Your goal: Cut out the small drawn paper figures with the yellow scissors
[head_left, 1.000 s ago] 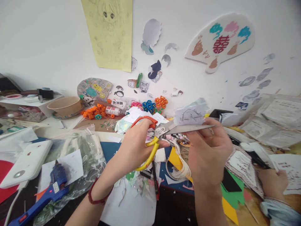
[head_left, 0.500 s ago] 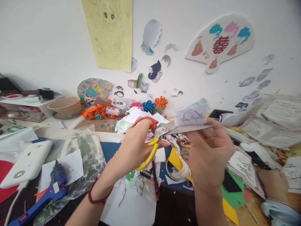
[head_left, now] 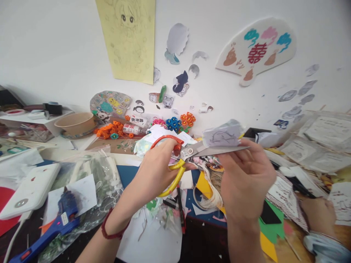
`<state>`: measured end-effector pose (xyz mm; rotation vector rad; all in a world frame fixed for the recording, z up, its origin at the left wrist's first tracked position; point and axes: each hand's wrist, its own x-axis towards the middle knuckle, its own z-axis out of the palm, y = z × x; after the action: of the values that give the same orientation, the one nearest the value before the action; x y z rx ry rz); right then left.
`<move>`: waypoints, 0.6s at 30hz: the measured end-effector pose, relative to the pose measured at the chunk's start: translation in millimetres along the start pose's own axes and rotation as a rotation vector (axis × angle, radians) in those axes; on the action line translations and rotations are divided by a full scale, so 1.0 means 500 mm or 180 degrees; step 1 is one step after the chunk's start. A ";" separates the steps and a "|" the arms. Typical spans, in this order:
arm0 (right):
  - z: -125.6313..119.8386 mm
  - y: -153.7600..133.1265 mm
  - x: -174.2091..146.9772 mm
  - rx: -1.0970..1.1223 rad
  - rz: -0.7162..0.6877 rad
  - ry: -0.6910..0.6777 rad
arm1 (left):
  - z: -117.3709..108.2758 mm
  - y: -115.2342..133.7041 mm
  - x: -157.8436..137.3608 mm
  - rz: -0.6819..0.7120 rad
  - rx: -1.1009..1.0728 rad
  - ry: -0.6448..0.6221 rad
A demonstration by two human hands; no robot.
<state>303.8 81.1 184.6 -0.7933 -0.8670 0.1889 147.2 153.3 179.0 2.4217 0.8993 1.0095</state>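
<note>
My left hand [head_left: 160, 164] is closed round the handles of a pair of scissors [head_left: 179, 175], one handle red and one yellow. The blades point to the right, partly apart. A small paper cutout [head_left: 222, 137] with a line drawing stands at the blades, the lower blade passing across its bottom edge. My right hand [head_left: 244, 175] pinches the paper from its right side, close to the blade tips. The fingertips are partly hidden behind the blade and the paper.
A blue glue gun [head_left: 64, 215] lies on paper at the left, beside a white power bank-like box [head_left: 31, 188]. Below my hands, paper scraps [head_left: 161, 215] cover a white sheet. A coil of cord [head_left: 210, 193] sits mid-table. Another person's hand [head_left: 318, 215] rests at the right.
The paper has tilted and shifted slightly left and down against the blades. My right hand has turned a little, and the scissors have hardly moved.
</note>
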 end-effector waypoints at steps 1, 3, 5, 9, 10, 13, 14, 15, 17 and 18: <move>0.000 -0.001 0.000 0.0000 -0.0010 0.0003 | 0.000 -0.001 -0.001 0.0005 0.0006 0.0015; 0.000 -0.001 -0.001 -0.0010 -0.0043 0.0024 | 0.001 -0.002 -0.002 0.0019 0.0015 0.0029; 0.001 -0.001 -0.001 -0.0044 -0.0068 0.0057 | 0.001 -0.002 -0.003 0.0029 0.0026 0.0031; 0.001 0.000 0.001 -0.0100 -0.0072 0.0070 | 0.002 -0.002 -0.002 0.0032 0.0059 0.0034; 0.001 0.000 0.001 -0.0107 -0.0071 0.0067 | 0.002 -0.001 -0.001 0.0041 0.0061 0.0034; 0.002 0.000 0.002 -0.0104 -0.0093 0.0050 | 0.001 0.000 0.000 0.0068 0.0053 0.0037; 0.002 0.001 0.002 -0.0096 -0.0104 0.0043 | 0.001 0.000 0.000 0.0079 0.0050 0.0041; 0.002 0.001 0.002 -0.0090 -0.0116 0.0038 | 0.000 0.001 0.000 0.0080 0.0046 0.0039; 0.002 0.001 0.002 -0.0124 -0.0137 0.0041 | 0.000 0.001 -0.001 0.0057 0.0033 0.0010; 0.002 0.001 0.001 -0.0163 -0.0143 0.0047 | -0.001 0.001 -0.001 0.0041 0.0030 -0.0006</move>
<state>303.8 82.1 185.1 -0.8212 -0.8778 0.1214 146.8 152.5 179.1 2.4389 0.8908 1.0095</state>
